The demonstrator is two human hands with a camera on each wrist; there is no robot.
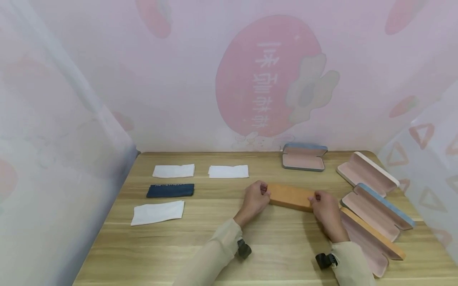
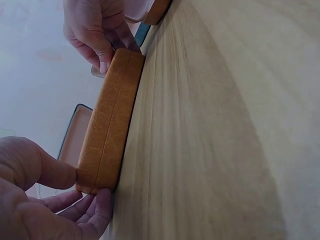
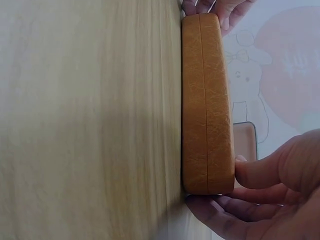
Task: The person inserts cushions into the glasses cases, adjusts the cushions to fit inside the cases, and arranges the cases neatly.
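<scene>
An orange glasses case [image 1: 291,196], its lid closed, lies flat on the wooden table in the head view. My left hand [image 1: 256,198] grips its left end. At the opposite end my right hand [image 1: 326,210] holds it between thumb and fingers. From the left wrist, the left hand's thumb sits on the top edge of the case [image 2: 107,125] and the fingertips curl against its end. The right wrist view shows the right thumb on top of the case [image 3: 206,110], fingers around its end; the seam between lid and base runs unbroken.
Open glasses cases stand to the right: a blue one [image 1: 303,162] at the back, then a white-edged one [image 1: 365,174], another blue one [image 1: 372,210] and an orange one [image 1: 365,242]. On the left lie white cloths [image 1: 157,213] and a dark blue folded cloth [image 1: 170,191].
</scene>
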